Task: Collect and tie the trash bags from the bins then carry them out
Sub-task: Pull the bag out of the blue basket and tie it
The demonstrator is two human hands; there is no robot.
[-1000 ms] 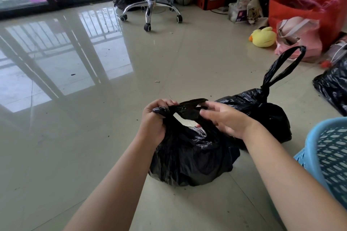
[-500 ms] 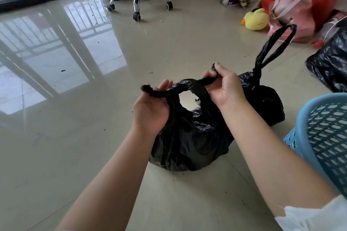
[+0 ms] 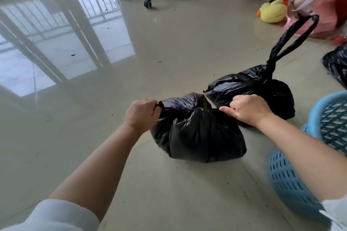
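Step in hand: I judge I am cinching the knot on the near trash bag (image 3: 199, 133), pulling its two ends apart.
Left hand: my left hand (image 3: 141, 115) is curled tight round the bag's left end, out at the bag's left shoulder.
Right hand: my right hand (image 3: 247, 109) is closed over the right end, thumb pointing inward; the plastic inside the fist is mostly hidden.
Bag position: it sits on the floor (image 3: 169, 43) between my hands, directly ahead.
Key relation: the knot lies midway between the fists and the pull runs left to right, so both hands are about equally near.
Second bag: a tied bag (image 3: 249, 84) with an upright loop stands just behind, touching the near one by my right hand.
Beside me: a blue basket (image 3: 293, 180) lies at my right.
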